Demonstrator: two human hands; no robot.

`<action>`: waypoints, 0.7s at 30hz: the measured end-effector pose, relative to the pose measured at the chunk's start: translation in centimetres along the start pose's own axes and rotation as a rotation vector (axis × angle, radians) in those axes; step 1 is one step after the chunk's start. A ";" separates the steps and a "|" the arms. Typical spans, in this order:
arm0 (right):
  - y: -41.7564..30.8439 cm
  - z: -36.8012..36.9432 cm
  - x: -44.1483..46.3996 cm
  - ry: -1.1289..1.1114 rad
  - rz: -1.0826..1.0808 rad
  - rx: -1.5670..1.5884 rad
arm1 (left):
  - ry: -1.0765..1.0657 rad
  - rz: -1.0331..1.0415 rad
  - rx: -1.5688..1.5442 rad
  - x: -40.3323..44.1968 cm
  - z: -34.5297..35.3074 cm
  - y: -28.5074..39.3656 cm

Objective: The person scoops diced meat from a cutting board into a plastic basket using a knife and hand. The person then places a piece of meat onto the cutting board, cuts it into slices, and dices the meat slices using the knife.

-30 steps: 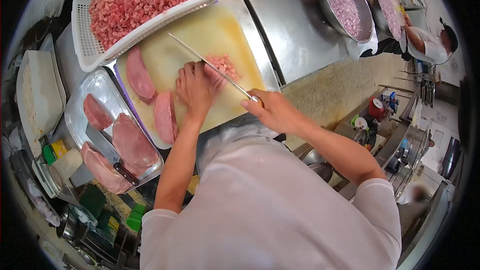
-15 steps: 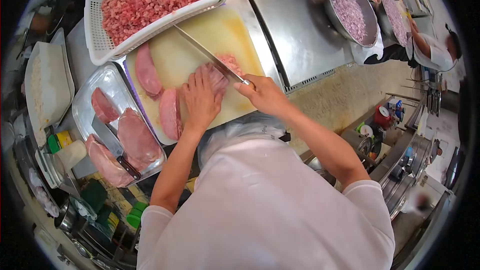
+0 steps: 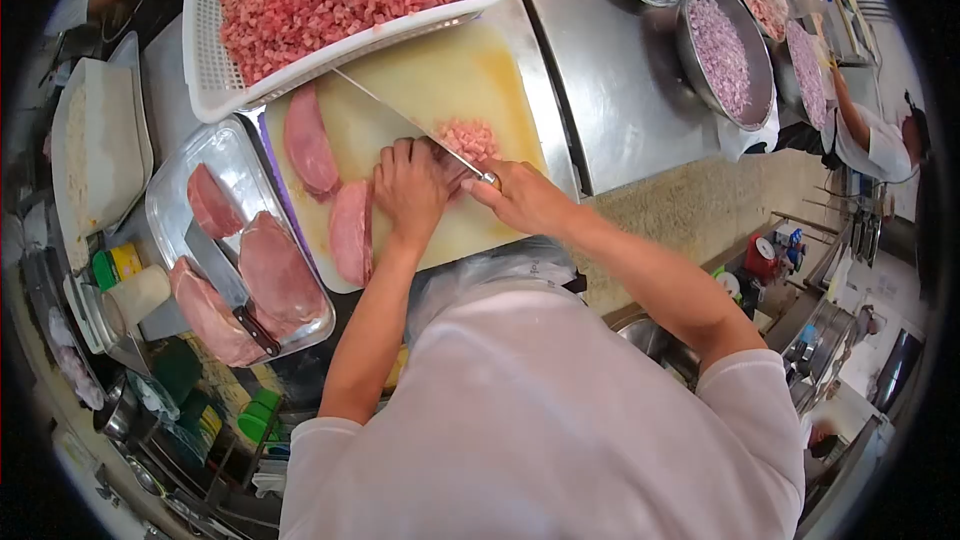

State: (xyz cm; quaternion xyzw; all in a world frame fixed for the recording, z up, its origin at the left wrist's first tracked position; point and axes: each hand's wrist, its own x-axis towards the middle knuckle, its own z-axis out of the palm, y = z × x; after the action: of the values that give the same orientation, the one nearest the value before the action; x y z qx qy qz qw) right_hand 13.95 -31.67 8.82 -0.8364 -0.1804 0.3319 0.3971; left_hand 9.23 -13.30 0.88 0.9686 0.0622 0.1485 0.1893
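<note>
My right hand (image 3: 522, 197) is wrapped round the handle of a long kitchen knife (image 3: 385, 105), whose blade points to the upper left across the cutting board (image 3: 490, 60). Curled fingers of my left hand (image 3: 411, 188) grip a piece of raw meat (image 3: 452, 170) beside the blade, covering part of it. Diced meat (image 3: 472, 137) lies in a small heap just past the blade. To the left of my left hand, two thick strips of meat rest on the board: an upper strip (image 3: 312, 147) and a lower strip (image 3: 351, 232).
A white perforated basket (image 3: 205, 90) full of diced meat overlaps the board's far edge. At left, a metal tray (image 3: 165, 190) carries meat chunks and a second knife (image 3: 218, 268). Steel bowls, one with chopped purple onion (image 3: 718, 55), stand at right, near another person (image 3: 875, 130).
The knife has shifted slightly, its blade now steeper and closer to my left fingers. More diced meat shows past the blade. The whole view has moved a little.
</note>
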 end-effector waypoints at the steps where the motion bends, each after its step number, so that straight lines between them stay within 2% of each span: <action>1: -0.5 -0.3 -0.2 0.008 0.004 0.006 | 0.017 -0.004 -0.026 -0.2 0.1 0.0; 4: -4.7 -4.0 -2.4 -0.121 0.253 0.039 | 0.076 -0.006 -0.074 0.3 0.8 -0.2; 7: -4.3 -5.1 -5.0 -0.173 0.257 -0.029 | 0.056 0.001 -0.073 -0.2 0.3 -0.1; 12: -0.4 -1.1 -0.2 -0.131 0.057 -0.012 | 0.036 0.013 -0.099 -0.1 0.1 -0.4; 14: 0.6 0.1 0.8 -0.044 -0.043 -0.055 | 0.042 -0.011 -0.139 0.6 0.2 -0.5; 17: -0.6 -1.2 0.2 -0.032 0.118 0.052 | 0.041 -0.034 -0.364 0.1 -0.9 -1.0; 21: -0.4 -0.8 -1.8 0.014 0.132 0.030 | 0.014 -0.021 -0.601 -1.0 -3.6 -2.4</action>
State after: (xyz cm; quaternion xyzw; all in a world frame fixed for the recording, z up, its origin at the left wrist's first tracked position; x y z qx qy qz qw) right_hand 13.22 -32.88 10.31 -0.8427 -0.1168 0.3542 0.3882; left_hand 7.02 -10.05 2.89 0.8674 0.0267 0.1648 0.4687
